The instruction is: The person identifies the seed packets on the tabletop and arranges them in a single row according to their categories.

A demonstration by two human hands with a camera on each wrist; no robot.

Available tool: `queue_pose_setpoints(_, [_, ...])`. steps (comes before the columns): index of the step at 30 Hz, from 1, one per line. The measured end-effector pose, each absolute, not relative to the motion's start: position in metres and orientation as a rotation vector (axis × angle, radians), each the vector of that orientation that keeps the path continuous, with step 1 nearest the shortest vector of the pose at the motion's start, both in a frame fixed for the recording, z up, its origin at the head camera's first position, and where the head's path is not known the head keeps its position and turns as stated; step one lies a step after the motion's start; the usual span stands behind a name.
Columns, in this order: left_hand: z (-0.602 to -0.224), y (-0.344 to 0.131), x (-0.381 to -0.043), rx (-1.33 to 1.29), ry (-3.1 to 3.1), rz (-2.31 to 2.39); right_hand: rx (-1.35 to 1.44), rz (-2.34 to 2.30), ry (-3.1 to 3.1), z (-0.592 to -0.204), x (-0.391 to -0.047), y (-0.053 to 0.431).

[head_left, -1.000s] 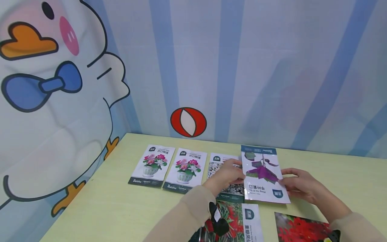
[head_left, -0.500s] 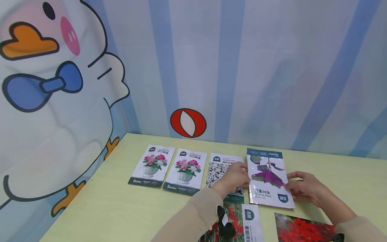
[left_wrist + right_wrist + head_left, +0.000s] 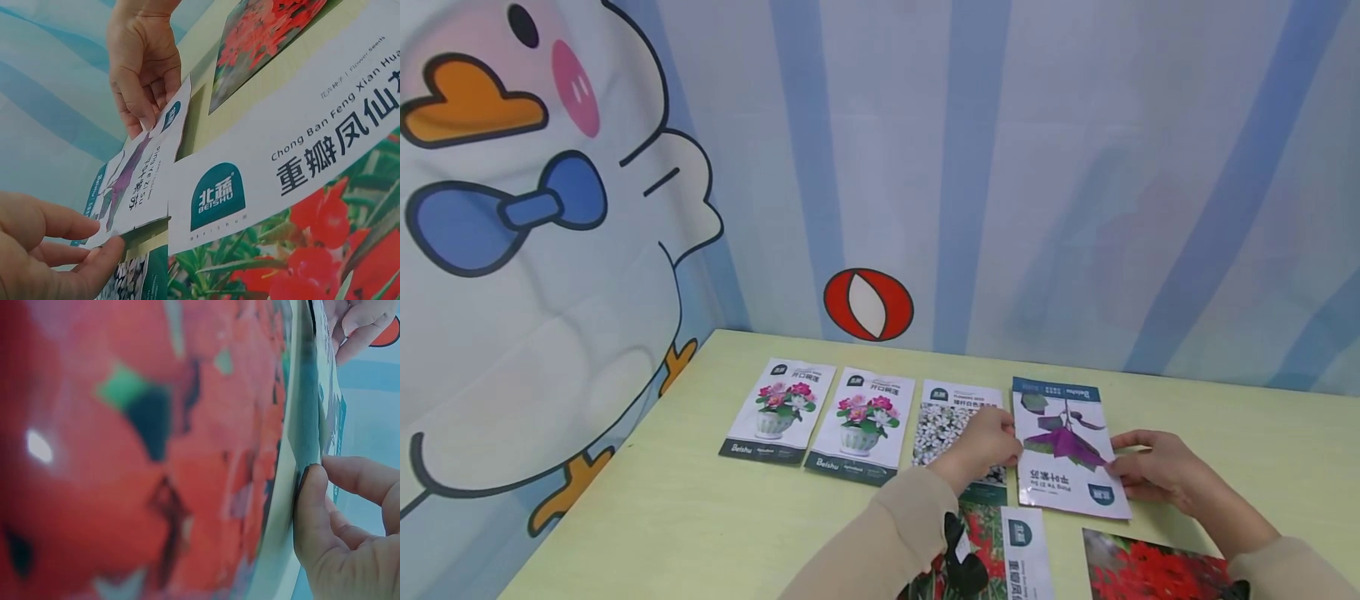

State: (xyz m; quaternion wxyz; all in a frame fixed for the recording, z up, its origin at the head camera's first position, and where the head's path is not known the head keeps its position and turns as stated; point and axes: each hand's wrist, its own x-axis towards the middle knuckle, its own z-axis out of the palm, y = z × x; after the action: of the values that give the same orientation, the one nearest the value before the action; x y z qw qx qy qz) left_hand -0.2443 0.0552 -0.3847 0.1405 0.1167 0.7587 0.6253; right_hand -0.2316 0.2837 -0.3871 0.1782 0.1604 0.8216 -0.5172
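Note:
A seed packet with a purple leaf (image 3: 1070, 442) lies upside down to the head view, at the right end of the back row. My left hand (image 3: 981, 443) pinches its left edge between thumb and fingers. On the opposite edge, my right hand (image 3: 1161, 472) pinches it too, and the right wrist view shows that thumb and forefinger (image 3: 359, 478) meeting at the edge. Just left is a white-flower packet (image 3: 942, 429), partly hidden by my left hand. Two matching potted-flower packets (image 3: 784, 410) stand farther left in the row.
Nearer me lie a red-flower packet (image 3: 1026, 550), partly under my left sleeve, and another red-flower packet (image 3: 1150, 571) by the right sleeve. The pale yellow table (image 3: 647, 517) meets a striped cloth backdrop (image 3: 887, 167) behind the row.
Both hands have shifted the purple-leaf packet right and slightly toward me, off the white-flower packet. In the last half second its far end has come slightly nearer or lower.

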Motion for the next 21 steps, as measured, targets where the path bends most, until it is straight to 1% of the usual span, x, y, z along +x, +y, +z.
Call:
queue_pose_setpoints(16, [-0.3803, 0.0513, -0.2435, 0.339, 2.344, 1.606, 0.448, -1.406, 2.397, -0.39, -0.2331, 0.2843])
queue_pose_setpoints(21, [-0.3762, 0.0451, -0.2441, 0.421, 2.324, 1.593, 0.447, -1.436, 2.376, -0.39, -0.2318, 0.2853])
